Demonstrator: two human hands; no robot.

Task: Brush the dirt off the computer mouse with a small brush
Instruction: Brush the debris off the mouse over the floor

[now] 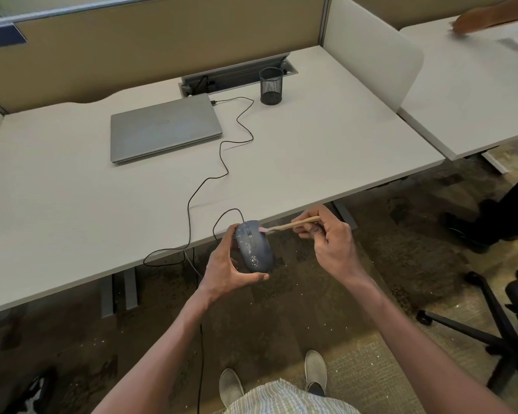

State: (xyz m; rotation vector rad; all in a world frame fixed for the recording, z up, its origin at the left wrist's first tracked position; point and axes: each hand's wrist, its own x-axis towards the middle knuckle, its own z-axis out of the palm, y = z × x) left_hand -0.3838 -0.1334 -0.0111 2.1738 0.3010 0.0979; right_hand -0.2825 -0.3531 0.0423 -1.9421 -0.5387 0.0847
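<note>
Mouse (253, 249) at lower centre of frame, off the desk edge, cradled by left hand (226, 268): light, rigid, slick shell, so grip the sides (cable drags). Right hand (331, 240) pinches brush (293, 225), bristles touching the mouse's front.

Broad bare desk (326, 138) right of laptop (165, 128) — only trailing cable (222, 162), mesh cup (271, 86).

1. Even, soft overhead light filled the room; the surface (326, 138) showed bright without glare.
2. Shadows stayed faint.
3. Wide-angle bending curved the edges.
4. Far beyond the right hand (329, 237), motion blur smeared another person's arm (485, 20).
</note>
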